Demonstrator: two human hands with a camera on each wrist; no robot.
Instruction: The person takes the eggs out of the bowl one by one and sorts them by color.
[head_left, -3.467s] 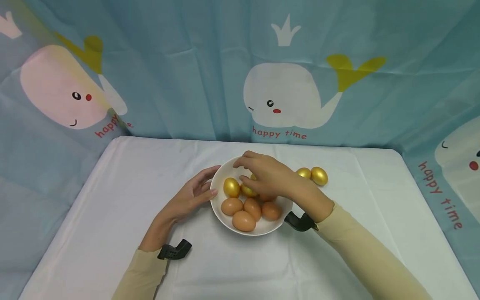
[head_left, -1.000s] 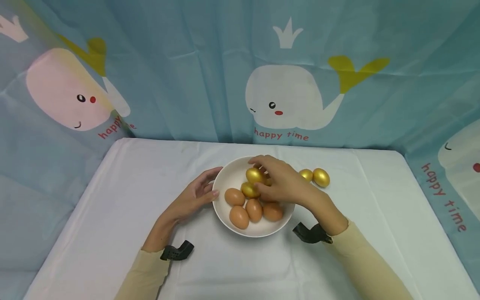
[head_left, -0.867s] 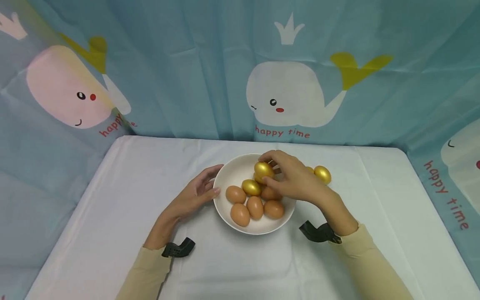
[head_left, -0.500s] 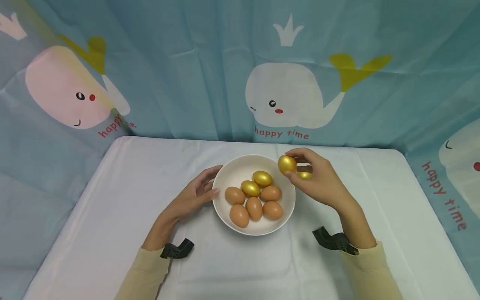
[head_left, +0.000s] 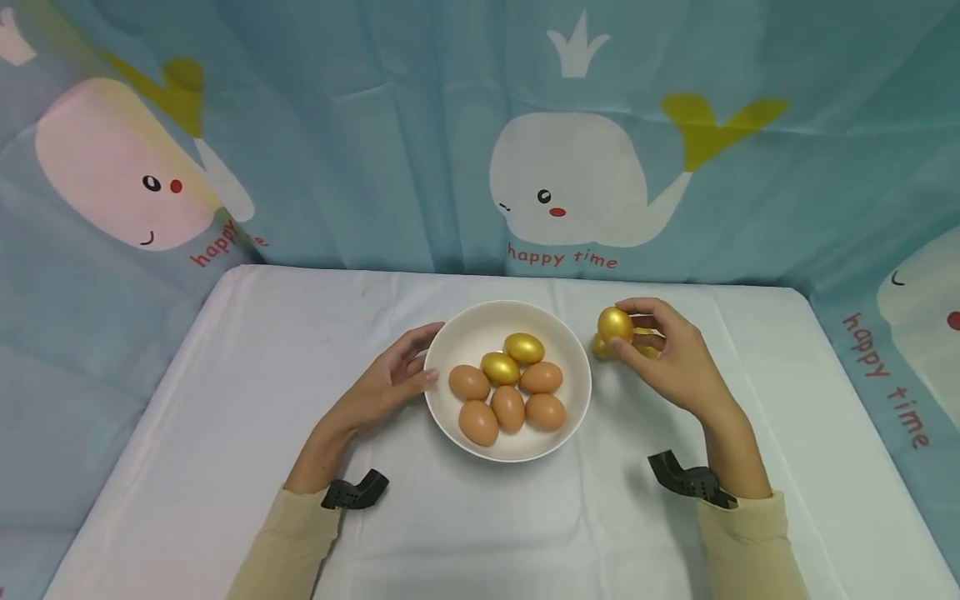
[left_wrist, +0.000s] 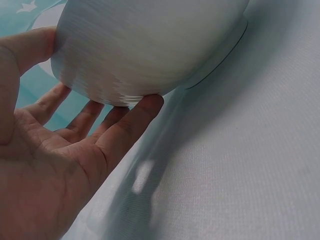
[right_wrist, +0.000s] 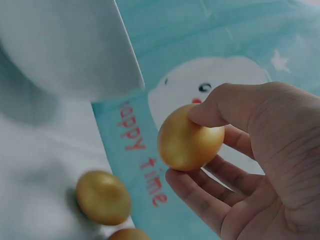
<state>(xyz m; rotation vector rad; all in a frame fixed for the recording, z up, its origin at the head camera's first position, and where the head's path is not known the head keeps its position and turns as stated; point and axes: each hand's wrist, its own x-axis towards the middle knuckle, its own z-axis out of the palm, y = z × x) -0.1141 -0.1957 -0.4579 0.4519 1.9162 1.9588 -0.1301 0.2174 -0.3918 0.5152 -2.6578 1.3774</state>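
A white bowl [head_left: 457,337] stands mid-table with two golden eggs [head_left: 524,347] and several brown eggs [head_left: 508,407] inside. My left hand [head_left: 390,385] rests against the bowl's left wall [left_wrist: 150,45], fingers straight and touching it. To the right of the bowl, my right hand [head_left: 660,350] pinches a golden egg [head_left: 615,325] [right_wrist: 190,137] between thumb and fingers, above the cloth. Two more golden eggs lie on the table just below it, one [right_wrist: 103,197] in full view, the other [right_wrist: 129,234] cut off by the frame edge; from the head camera they are mostly hidden by the hand.
The table wears a white cloth [head_left: 225,433]. A blue curtain with whale prints [head_left: 570,192] hangs close behind and on both sides. Black wrist mounts [head_left: 352,492] sit on both sleeves.
My right hand lifted a golden egg out of the bowl and carried it right, to just above the two golden eggs on the cloth. The left hand stayed on the bowl.
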